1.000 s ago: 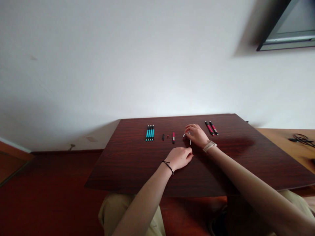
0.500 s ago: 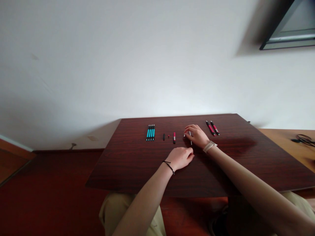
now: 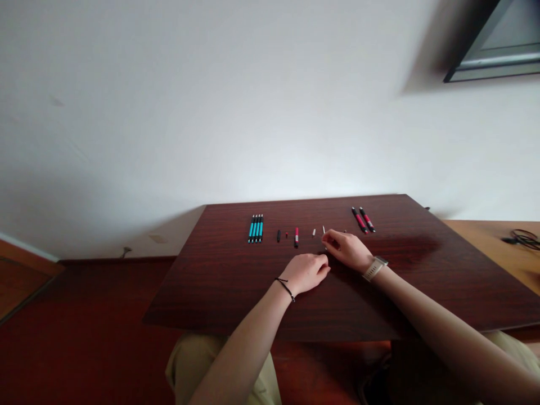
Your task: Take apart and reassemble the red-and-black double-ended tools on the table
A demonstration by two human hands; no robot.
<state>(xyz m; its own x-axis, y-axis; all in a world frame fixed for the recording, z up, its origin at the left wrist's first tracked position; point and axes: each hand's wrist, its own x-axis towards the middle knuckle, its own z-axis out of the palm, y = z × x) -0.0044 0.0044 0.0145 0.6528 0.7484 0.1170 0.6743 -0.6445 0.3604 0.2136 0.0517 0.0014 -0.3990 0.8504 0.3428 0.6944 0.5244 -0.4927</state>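
Observation:
My left hand [image 3: 309, 271] rests on the table, its fingers curled closed; whatever they hold, if anything, is hidden. My right hand [image 3: 349, 249] is just beyond it, thumb and fingertips pinched together over the near part of a thin white pen refill [image 3: 323, 229]. Only the refill's far tip shows, and I cannot tell whether the fingers grip it. Left of it lie a small white piece [image 3: 314, 232], a pink-and-black pen barrel [image 3: 296, 237], a tiny red part [image 3: 287, 234] and a short black grip [image 3: 278, 235]. A tiny dark part [image 3: 345, 231] shows behind my right hand.
Several turquoise pens [image 3: 255, 228] lie side by side at the left of the dark wooden table [image 3: 219, 281]. Two pink-and-black pens [image 3: 363, 220] lie at the back right. A white wall stands behind; a black cable [image 3: 524, 240] is on a lighter surface at right.
My right hand has drawn back toward me, uncovering the small white piece and a tiny dark part, and its fingers have closed into a pinch. My left hand has hardly moved.

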